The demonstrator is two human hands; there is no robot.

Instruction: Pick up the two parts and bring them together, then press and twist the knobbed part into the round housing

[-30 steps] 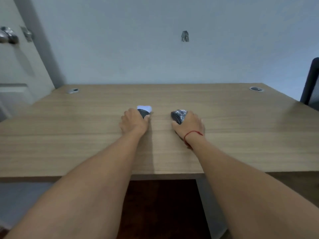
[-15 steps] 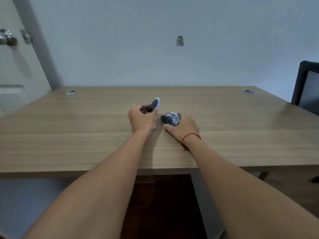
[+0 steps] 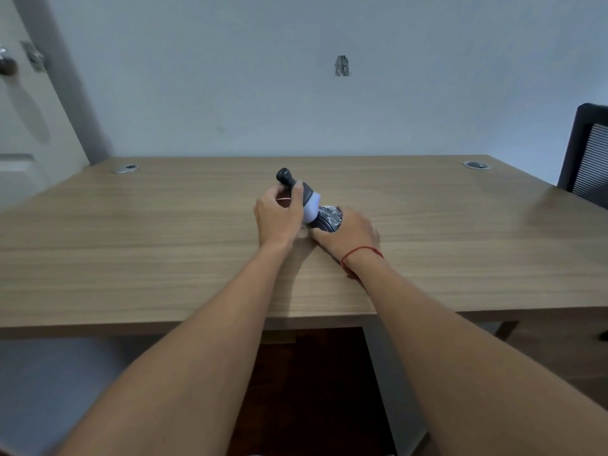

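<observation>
Two small things are held close together over the wooden desk [image 3: 164, 245]. A dark tool with a knob on top and a pale blue round pad [image 3: 312, 209] at its bottom is gripped by the left hand [image 3: 278, 218]. The fingers are curled round its dark neck, with the thumb laid along the side, just above the pad. The knob sticks up past the fingers. The tool is tilted, and its pad is pressed against a dark patterned thing [image 3: 329, 218] that is held down on the desk by the right hand [image 3: 348, 235]. That thing is wrapped by the right fingers from the far side, so only its near end can be seen. What it is cannot be told.

The tool looks light and stiff, so it can be lifted with one hand. Its neck is thin and smooth and may slip, so a firm hold near the pad is thought best. The pad looks soft and may squash if it is pushed hard. The patterned thing looks rounded and may roll, so it is best held from both sides. A red string [image 3: 360, 253] is worn on the right wrist.
</observation>
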